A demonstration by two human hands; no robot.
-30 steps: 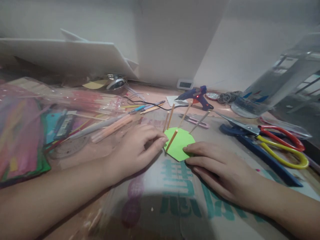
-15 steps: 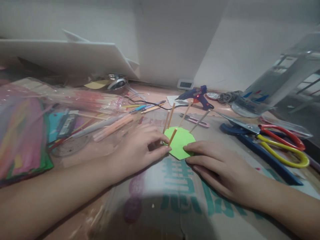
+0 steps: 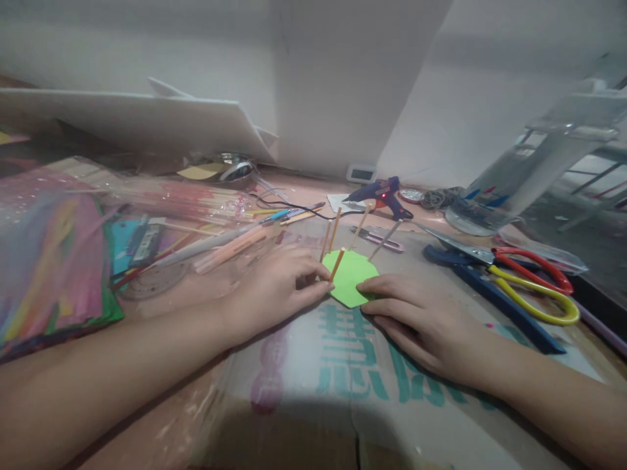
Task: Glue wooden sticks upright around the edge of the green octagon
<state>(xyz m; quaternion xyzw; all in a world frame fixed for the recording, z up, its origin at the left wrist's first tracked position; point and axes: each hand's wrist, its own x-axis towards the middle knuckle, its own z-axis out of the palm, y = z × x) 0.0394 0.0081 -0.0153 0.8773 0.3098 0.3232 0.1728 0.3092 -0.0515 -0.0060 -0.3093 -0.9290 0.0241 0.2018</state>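
A bright green many-sided piece (image 3: pixel 350 277), like stiff card or foam board, lies between my hands with several thin sticks standing around its edge. My left hand (image 3: pixel 281 287) pinches the base of the front wooden stick (image 3: pixel 337 264) at the left edge of the green piece. At the right edge, the fingertips of my right hand (image 3: pixel 426 320) are closed on the rim of the piece. A grey stick (image 3: pixel 386 240) leans outward at the back right, and other sticks stand fairly upright behind. My fingers partly hide the green piece's sides.
A hot glue gun (image 3: pixel 379 194) with a red light rests behind. Scissors (image 3: pixel 529 281) lie on blue-handled pliers (image 3: pixel 509 307) at right, near a large clear bottle (image 3: pixel 494 189). A pink cutter (image 3: pixel 385 240), pens (image 3: pixel 289 212) and bagged colourful strips (image 3: pixel 53 261) surround the plastic-covered surface.
The camera view has shifted slightly, so the surroundings sit a little differently in frame. Both hands keep nearly the same hold on the stick and the green piece.
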